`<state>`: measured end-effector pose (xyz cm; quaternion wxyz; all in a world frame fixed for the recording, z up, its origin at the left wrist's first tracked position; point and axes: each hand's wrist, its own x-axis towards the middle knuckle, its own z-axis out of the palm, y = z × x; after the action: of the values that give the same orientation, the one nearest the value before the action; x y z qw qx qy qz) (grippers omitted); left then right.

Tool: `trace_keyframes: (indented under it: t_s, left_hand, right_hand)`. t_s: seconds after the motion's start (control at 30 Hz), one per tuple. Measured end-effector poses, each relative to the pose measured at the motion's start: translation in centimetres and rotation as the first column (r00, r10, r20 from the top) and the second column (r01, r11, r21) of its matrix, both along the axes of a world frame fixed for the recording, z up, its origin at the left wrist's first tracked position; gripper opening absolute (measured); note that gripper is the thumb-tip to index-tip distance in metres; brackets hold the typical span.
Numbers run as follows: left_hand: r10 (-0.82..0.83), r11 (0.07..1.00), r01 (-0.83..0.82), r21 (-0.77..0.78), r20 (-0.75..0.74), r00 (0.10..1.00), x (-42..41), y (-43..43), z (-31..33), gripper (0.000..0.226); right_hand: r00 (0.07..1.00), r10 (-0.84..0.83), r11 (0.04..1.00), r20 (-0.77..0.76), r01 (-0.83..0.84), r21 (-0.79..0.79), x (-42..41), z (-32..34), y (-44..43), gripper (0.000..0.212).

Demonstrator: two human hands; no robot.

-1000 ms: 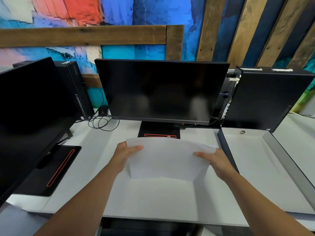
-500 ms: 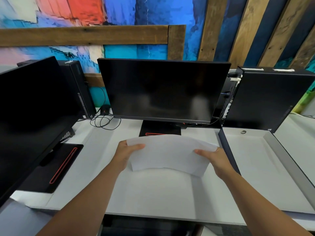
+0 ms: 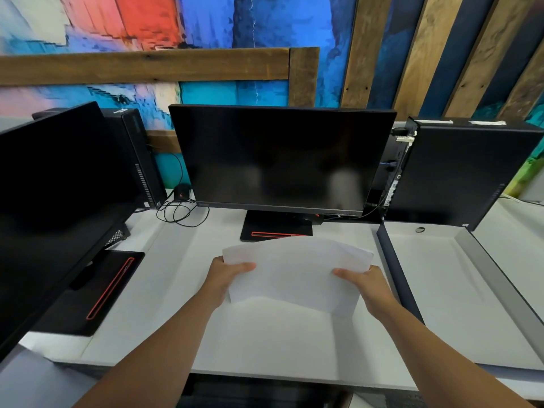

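Observation:
A white sheet of paper [image 3: 297, 272] hangs in the air above the white desk [image 3: 265, 343], bowed upward across its middle. My left hand [image 3: 225, 275] grips its left edge with the thumb on top. My right hand [image 3: 365, 282] grips its right edge the same way. The fingers under the sheet are hidden. The paper's far edge sits just in front of the base of the dark centre monitor [image 3: 282, 160].
A second dark monitor [image 3: 56, 207] fills the left, its stand on the desk. Black computer towers stand at the back left [image 3: 135, 154] and right [image 3: 471, 172]. An open shallow box [image 3: 435, 278] lies on the right. Coiled cables [image 3: 182, 213] lie behind.
The sheet has bent from nearly flat into an upward arch, and its near edge has lifted. Both hands kept their grip and shifted slightly away from me.

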<state>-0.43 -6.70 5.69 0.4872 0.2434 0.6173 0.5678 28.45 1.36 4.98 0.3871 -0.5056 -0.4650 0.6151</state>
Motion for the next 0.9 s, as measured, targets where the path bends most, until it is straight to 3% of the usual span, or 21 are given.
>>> trace_keyframes:
  t_s: [0.2, 0.37, 0.7, 0.9]
  left_hand:
    - [-0.008, 1.000, 0.008, 0.006, -0.021, 1.000, -0.1, -0.1, 0.1, 0.046]
    - [0.003, 1.000, -0.003, 0.001, -0.037, 0.999, -0.5, -0.1, -0.3, 0.041]
    - [-0.002, 1.000, 0.001, -0.016, -0.059, 0.998, -0.9, -0.4, -0.3, 0.045]
    - [-0.045, 0.999, 0.045, 0.005, -0.042, 0.998, -1.0, -0.3, 0.1, 0.043]
  right_hand:
    - [0.997, 0.006, 0.999, -0.080, -0.003, 0.034, -0.1, 0.8, -0.4, 0.036]
    - [0.983, -0.058, 0.995, -0.176, 0.071, 0.073, 0.1, 1.6, -0.3, 0.012]
    - [0.936, -0.168, 0.981, -0.308, 0.190, 0.044, 1.3, 2.3, 0.5, 0.021]
    - [0.960, -0.139, 0.980, -0.243, 0.169, 0.107, 1.2, 3.6, 1.0, 0.017]
